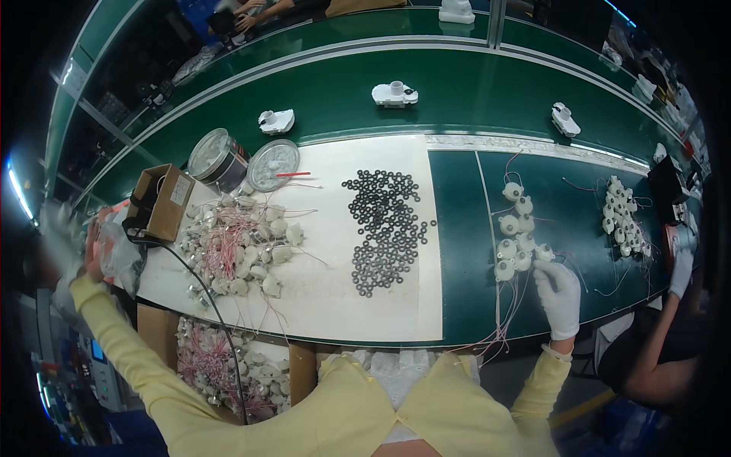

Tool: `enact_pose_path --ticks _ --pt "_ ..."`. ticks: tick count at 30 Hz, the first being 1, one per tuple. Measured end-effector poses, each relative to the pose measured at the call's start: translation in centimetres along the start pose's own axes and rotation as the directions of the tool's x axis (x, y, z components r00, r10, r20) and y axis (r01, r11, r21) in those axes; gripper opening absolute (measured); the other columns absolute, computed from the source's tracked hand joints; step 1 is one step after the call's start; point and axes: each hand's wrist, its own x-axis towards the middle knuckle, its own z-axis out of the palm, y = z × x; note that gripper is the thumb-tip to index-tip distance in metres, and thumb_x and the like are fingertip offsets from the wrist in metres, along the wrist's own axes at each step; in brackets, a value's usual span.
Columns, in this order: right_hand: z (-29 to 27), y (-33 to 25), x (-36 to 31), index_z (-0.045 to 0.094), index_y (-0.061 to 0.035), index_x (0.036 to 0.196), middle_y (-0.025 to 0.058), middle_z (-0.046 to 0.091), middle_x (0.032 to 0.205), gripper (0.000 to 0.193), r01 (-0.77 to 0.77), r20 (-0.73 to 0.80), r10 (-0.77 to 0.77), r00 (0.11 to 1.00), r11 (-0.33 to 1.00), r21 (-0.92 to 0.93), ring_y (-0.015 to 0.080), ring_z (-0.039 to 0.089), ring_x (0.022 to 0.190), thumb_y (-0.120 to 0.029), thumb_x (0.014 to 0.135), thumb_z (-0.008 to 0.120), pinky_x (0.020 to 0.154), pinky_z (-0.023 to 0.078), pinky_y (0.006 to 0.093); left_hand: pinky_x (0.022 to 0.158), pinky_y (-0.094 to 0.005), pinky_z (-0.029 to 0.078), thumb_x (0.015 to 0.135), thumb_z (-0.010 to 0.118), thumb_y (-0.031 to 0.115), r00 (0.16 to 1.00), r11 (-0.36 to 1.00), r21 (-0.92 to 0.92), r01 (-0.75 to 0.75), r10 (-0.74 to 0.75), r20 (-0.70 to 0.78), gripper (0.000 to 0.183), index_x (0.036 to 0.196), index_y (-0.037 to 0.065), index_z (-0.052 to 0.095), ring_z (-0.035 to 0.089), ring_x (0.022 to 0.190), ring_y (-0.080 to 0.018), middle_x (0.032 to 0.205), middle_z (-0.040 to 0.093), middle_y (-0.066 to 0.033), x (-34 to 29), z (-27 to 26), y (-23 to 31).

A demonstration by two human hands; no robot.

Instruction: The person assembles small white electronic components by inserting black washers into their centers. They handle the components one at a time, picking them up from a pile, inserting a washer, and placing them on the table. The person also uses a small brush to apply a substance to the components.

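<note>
My right hand [560, 297], in a white glove, is over the green part of the table. Its fingertips are pinched together at a small white motor [544, 253] with thin wires, the nearest of a cluster of white motors [509, 225] with dark round centres. My left hand [62, 240] is off at the far left, beside a clear plastic bag [120, 247]. Motion smears its white glove, so its fingers and anything in them cannot be made out. Between my arms, many black rings [384, 228] lie spread on the white sheet [327, 305].
A heap of wired motors [244, 244] covers the left, near an open carton [160, 204], a tub [217, 158] and its lid [274, 164]. More motors fill a box [301, 373] below. White housings [394, 94] stand on the green belt [335, 99]. A co-worker's gloved hand [681, 266] is at right.
</note>
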Motion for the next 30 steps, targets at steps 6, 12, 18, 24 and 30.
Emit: enact_pose_path --ticks 6,12,18,24,30 --pt "0.2 0.9 -0.4 0.072 0.0007 0.111 0.0080 0.072 0.088 0.026 -0.031 -0.019 0.030 0.999 0.998 -0.051 0.0123 0.064 0.070 0.006 0.087 0.062 0.064 0.051 0.0263 0.100 -0.0549 0.052 0.101 0.055 0.032 0.650 0.596 -0.768 0.235 -0.684 -0.332 0.048 0.143 0.009 0.057 0.063 0.123 -0.0302 0.132 0.067 -0.0100 2.5 -24.4 -12.5" --pt "-0.2 0.0 -0.4 0.072 0.0016 0.113 0.0069 0.073 0.089 0.025 -0.146 -0.088 0.137 0.987 0.984 -0.106 0.0101 0.063 0.071 0.004 0.090 0.063 0.063 0.049 0.0258 0.099 -0.0670 0.048 0.101 0.050 0.047 0.005 0.251 -0.858 -0.448 -0.959 -0.283 0.054 0.141 0.012 0.060 0.062 0.123 -0.0331 0.134 0.067 -0.0068 -8.3 -31.4 -21.3" --pt "0.8 2.6 -0.7 0.072 0.0016 0.114 0.0076 0.075 0.090 0.022 -0.233 -0.114 0.222 0.968 0.968 -0.095 0.0087 0.062 0.072 0.000 0.093 0.066 0.065 0.049 0.0254 0.101 -0.0743 0.042 0.106 0.033 0.048 0.520 0.349 -0.911 -0.220 -0.748 -0.412 0.057 0.141 0.011 0.057 0.059 0.126 -0.0389 0.133 0.068 -0.0075 -3.5 -35.8 -25.1" --pt "-0.3 0.3 -0.6 0.073 0.0010 0.114 0.0069 0.074 0.089 0.021 -0.233 -0.161 0.203 0.966 0.952 -0.199 0.0086 0.061 0.071 -0.002 0.095 0.067 0.064 0.047 0.0257 0.104 -0.0680 0.044 0.106 0.039 0.037 0.638 0.460 -0.888 0.005 -0.685 -0.351 0.050 0.138 0.006 0.060 0.055 0.132 -0.0391 0.135 0.067 -0.0086 -3.4 -31.3 -29.5" --pt "0.6 2.3 -0.8 0.073 0.0001 0.115 0.0064 0.072 0.090 0.021 -0.260 -0.180 0.225 0.957 0.944 -0.202 0.0086 0.060 0.071 -0.004 0.095 0.068 0.063 0.046 0.0258 0.108 -0.0548 0.046 0.106 0.042 0.035 0.889 0.666 -0.731 0.147 -0.413 -0.197 0.045 0.136 0.007 0.062 0.056 0.131 -0.0296 0.136 0.065 -0.0092 -0.1 -34.0 -28.2"
